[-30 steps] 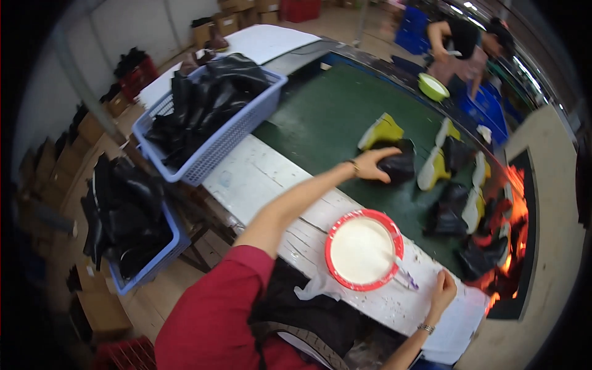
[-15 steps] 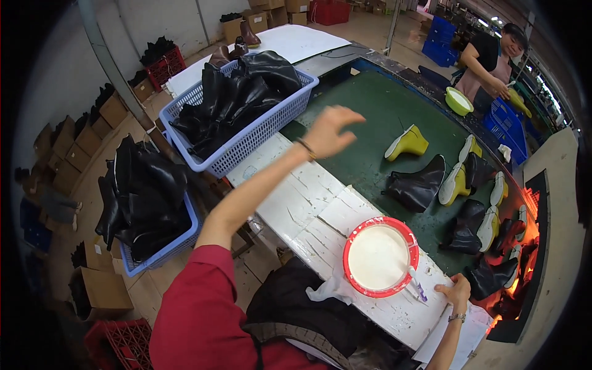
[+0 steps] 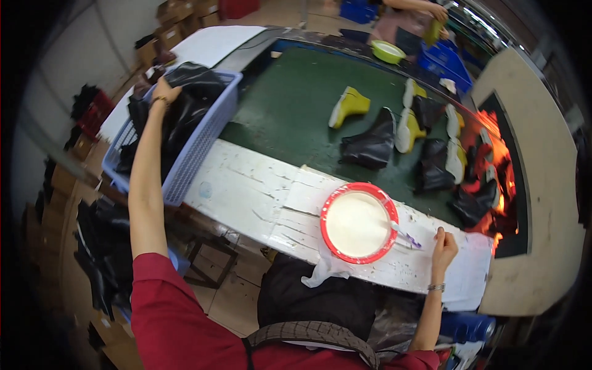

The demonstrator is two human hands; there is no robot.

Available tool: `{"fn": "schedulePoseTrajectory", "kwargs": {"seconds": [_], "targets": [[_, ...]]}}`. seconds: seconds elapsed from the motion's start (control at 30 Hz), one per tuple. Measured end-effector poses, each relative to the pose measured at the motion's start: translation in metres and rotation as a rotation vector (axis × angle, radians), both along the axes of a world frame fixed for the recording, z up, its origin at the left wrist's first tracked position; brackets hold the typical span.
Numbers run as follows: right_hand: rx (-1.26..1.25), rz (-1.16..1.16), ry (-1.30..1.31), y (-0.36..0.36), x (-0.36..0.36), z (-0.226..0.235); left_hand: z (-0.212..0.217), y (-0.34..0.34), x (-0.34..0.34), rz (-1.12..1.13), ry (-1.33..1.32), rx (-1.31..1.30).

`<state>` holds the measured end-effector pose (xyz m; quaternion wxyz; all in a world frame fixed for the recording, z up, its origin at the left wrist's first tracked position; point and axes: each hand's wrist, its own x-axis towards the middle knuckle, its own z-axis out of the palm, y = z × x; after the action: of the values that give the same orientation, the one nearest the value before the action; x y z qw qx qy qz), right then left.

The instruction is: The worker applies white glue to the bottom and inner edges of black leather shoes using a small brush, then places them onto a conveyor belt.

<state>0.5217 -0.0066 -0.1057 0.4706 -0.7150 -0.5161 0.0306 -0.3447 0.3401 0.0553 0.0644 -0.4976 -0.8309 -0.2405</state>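
Note:
My left hand (image 3: pixel 165 92) is down at the black boots (image 3: pixel 191 98) heaped in a blue plastic basket (image 3: pixel 192 161). It touches a boot there, but its fingers are too hidden to show a grip. Over the right end of the white board (image 3: pixel 243 179), my right hand (image 3: pixel 444 250) is closed with its fingers curled. Whatever it may hold is hidden. To its left stands a red-rimmed tub (image 3: pixel 327 231) of creamy white liquid (image 3: pixel 359 223). A brush with a white and purple handle (image 3: pixel 407 236) leans over the tub's rim.
Black boots (image 3: pixel 370 145) and yellow ones with pale soles (image 3: pixel 350 106) stand on the green belt (image 3: pixel 290 92). At right, a glowing orange heater opening (image 3: pixel 502 172) lies close to several boots. A co-worker's hand (image 3: pixel 439 13) shows beyond a green bowl (image 3: pixel 387 52).
My left hand has moved left from above the board into the basket of boots. My right hand has lifted off the board's edge and its fingers have curled. The view has shifted.

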Motion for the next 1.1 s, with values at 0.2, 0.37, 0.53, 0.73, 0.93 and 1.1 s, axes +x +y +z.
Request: {"fn": "schedulePoseTrajectory", "kwargs": {"seconds": [0.2,0.37,0.53,0.73,0.93,1.1], "targets": [[-0.050,-0.060,0.056,-0.066,-0.042,-0.003,-0.002,0.030,0.036,0.110,-0.160,0.344],[-0.032,0.051,0.015,-0.044,-0.072,0.033,0.055,-0.027,0.165,-0.386,-0.156,0.808],[-0.021,0.243,-0.315,-0.016,-0.081,0.027,0.088,-0.126,0.239,-0.578,-0.244,1.015],[-0.092,0.342,-0.081,-0.024,-0.083,0.029,0.045,-0.208,0.261,-0.589,-0.272,1.138],[-0.034,0.265,0.012,-0.023,-0.084,0.039,-0.132,-0.259,0.254,-0.866,0.171,0.698],[-0.195,0.229,-0.100,-0.020,-0.099,0.084,-0.158,-0.318,0.270,-1.010,0.190,0.163]]}}
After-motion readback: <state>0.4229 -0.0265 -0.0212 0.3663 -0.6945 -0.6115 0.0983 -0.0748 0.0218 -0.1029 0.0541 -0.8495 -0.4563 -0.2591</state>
